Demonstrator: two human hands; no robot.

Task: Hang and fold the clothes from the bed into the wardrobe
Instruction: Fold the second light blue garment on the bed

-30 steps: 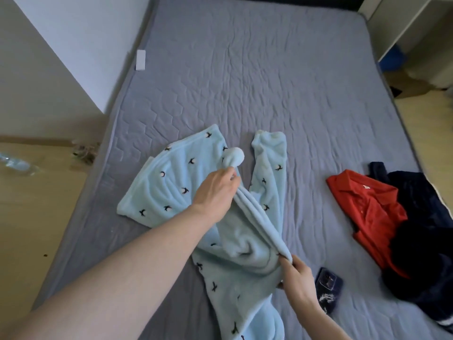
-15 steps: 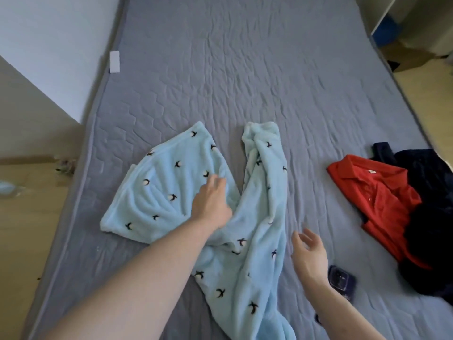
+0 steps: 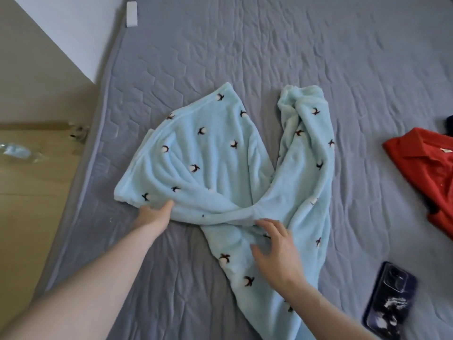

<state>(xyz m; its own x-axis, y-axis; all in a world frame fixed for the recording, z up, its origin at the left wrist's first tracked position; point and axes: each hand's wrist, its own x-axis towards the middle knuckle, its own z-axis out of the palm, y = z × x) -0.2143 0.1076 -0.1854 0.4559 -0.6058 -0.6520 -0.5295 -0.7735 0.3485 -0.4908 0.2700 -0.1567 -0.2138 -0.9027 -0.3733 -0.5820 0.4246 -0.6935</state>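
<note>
A light blue fleece garment (image 3: 215, 163) with small dark and white motifs lies crumpled on the grey quilted bed (image 3: 269, 50). One part is spread to the left and a long part is twisted to the right and runs down toward me. My left hand (image 3: 154, 214) holds the garment's lower left edge, thumb on top and fingers hidden under the fabric. My right hand (image 3: 274, 249) rests on the garment's middle fold with fingers spread, slightly blurred. The wardrobe is out of view.
A red polo shirt (image 3: 421, 173) lies at the right edge of the bed, with a sliver of dark clothing (image 3: 449, 121) above it. A dark phone (image 3: 389, 298) lies at the lower right. A small white block (image 3: 132, 13) sits at the bed's left edge. Wooden floor with a plastic bottle (image 3: 19, 153) is to the left.
My left hand let go of the garment's middle and moved down to its lower left edge. My right hand released the fabric, then came down onto the garment. The view shifted left.
</note>
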